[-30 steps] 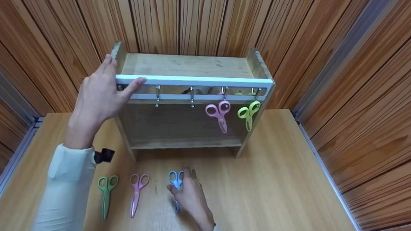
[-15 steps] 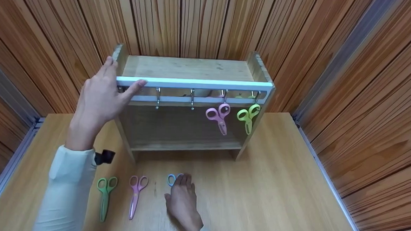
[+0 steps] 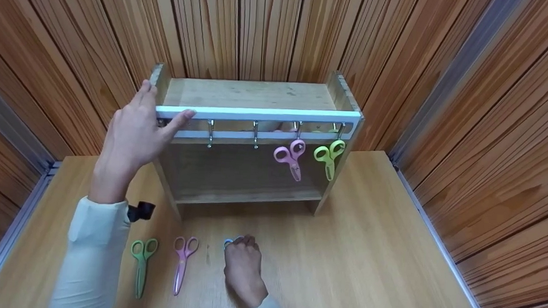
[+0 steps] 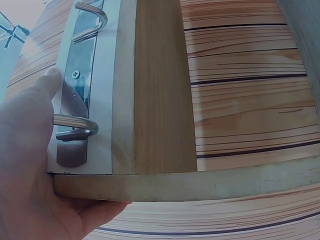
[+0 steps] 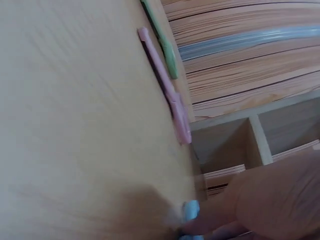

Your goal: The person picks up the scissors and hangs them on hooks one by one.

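At its upper left front corner, a small wooden shelf (image 3: 253, 95) is gripped by my left hand (image 3: 133, 135). The thumb lies over the white hook rail (image 3: 238, 112), while the fingers reach along the outer side panel. On the table in front, my right hand (image 3: 244, 270) bends its fingers over blue scissors (image 3: 227, 243). It covers most of them; only parts of the handle loops show. In the right wrist view, blue bits of the scissors (image 5: 190, 210) appear at the fingertips. Left of that hand lie pink scissors (image 3: 180, 272) and green scissors (image 3: 141, 270).
From the rail's right-hand hooks hang a second pair of pink scissors (image 3: 294, 167) and yellow-green scissors (image 3: 329, 166). Two metal hooks further left, including the middle hook (image 3: 256, 135), carry nothing. Wood-patterned walls (image 3: 266, 31) enclose the table (image 3: 367, 253) behind and at both sides.
My right hand has moved slightly left over the blue scissors, and its fingers have curled down onto them. The left hand keeps its place on the shelf corner.
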Available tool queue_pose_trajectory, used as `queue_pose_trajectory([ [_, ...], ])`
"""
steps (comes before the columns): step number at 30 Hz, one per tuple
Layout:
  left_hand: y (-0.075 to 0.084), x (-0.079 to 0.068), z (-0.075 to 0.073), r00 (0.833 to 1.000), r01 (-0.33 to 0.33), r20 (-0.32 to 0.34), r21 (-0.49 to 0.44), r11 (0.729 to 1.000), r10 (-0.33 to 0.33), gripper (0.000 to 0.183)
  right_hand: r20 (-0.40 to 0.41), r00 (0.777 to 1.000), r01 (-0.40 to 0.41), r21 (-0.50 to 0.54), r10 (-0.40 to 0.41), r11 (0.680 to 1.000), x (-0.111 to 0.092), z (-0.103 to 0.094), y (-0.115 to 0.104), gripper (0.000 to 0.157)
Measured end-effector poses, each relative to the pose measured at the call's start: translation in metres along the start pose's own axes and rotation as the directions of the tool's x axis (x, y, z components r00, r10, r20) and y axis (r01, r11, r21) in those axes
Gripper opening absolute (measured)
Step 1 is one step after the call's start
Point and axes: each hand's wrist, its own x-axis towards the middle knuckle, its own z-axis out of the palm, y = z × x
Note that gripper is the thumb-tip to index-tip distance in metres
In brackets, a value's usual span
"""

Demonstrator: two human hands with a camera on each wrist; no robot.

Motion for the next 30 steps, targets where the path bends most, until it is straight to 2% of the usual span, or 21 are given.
queue_pose_trajectory([
  [3, 0.001, 0.000, 0.001, 1.000, 0.005, 0.015, 0.004, 1.000, -0.005, 0.111, -0.010, 1.000, 0.023, -0.120, -0.024, 0.992, 0.000, -0.002, -0.005, 0.023],
  [5, 0.001, 0.000, 0.002, 1.000, 0.009, 0.019, 0.007, 1.000, -0.010, 0.111, 0.004, 1.000, 0.015, -0.172, -0.015, 0.985, -0.001, -0.002, -0.009, 0.017],
  [9, 0.000, -0.002, 0.003, 0.999, 0.016, 0.035, 0.014, 1.000, -0.017, 0.112, 0.037, 0.998, -0.036, -0.201, 0.044, 0.979, -0.009, -0.002, -0.017, 0.017],
  [11, 0.000, -0.003, 0.003, 0.999, 0.018, 0.039, 0.014, 1.000, -0.018, 0.112, 0.003, 0.998, -0.059, -0.227, 0.062, 0.972, -0.013, 0.000, -0.019, 0.017],
  [15, 0.000, -0.001, 0.000, 0.999, 0.020, 0.028, 0.013, 1.000, -0.020, 0.111, -0.130, 0.990, -0.097, -0.281, 0.062, 0.955, -0.015, 0.002, -0.018, 0.013],
  [16, 0.000, 0.000, 0.000, 0.999, 0.022, 0.025, 0.011, 1.000, -0.023, 0.110, -0.135, 0.989, -0.087, -0.271, 0.051, 0.959, -0.014, 0.001, -0.015, 0.013],
  [18, -0.001, 0.001, -0.001, 0.999, 0.029, 0.027, 0.005, 1.000, -0.029, 0.110, -0.093, 0.995, -0.051, -0.182, 0.035, 0.982, -0.013, -0.006, -0.009, 0.010],
  [20, -0.002, 0.000, -0.001, 0.999, 0.037, 0.033, 0.002, 0.999, -0.037, 0.111, -0.028, 1.000, -0.004, -0.024, 0.004, 1.000, -0.014, -0.013, 0.000, 0.010],
  [21, -0.002, -0.001, 0.000, 0.999, 0.039, 0.036, 0.000, 0.999, -0.039, 0.111, 0.032, 0.999, 0.005, 0.080, -0.008, 0.997, -0.014, -0.016, 0.005, 0.010],
  [23, -0.003, -0.003, 0.001, 0.998, 0.042, 0.040, -0.003, 0.999, -0.042, 0.111, 0.143, 0.990, -0.021, 0.293, -0.022, 0.956, -0.014, -0.023, 0.015, 0.012],
  [25, -0.003, -0.003, 0.002, 0.998, 0.043, 0.042, -0.004, 0.999, -0.043, 0.111, 0.241, 0.970, -0.078, 0.451, -0.037, 0.889, -0.011, -0.027, 0.024, 0.013],
  [28, -0.001, -0.002, 0.001, 0.998, 0.044, 0.041, -0.013, 0.999, -0.044, 0.111, 0.386, 0.921, -0.213, 0.597, -0.044, 0.774, -0.004, -0.036, 0.033, 0.015],
  [30, 0.001, 0.000, 0.001, 0.999, 0.041, 0.034, -0.019, 0.999, -0.041, 0.111, 0.409, 0.910, -0.241, 0.653, -0.067, 0.718, 0.001, -0.042, 0.039, 0.017],
])
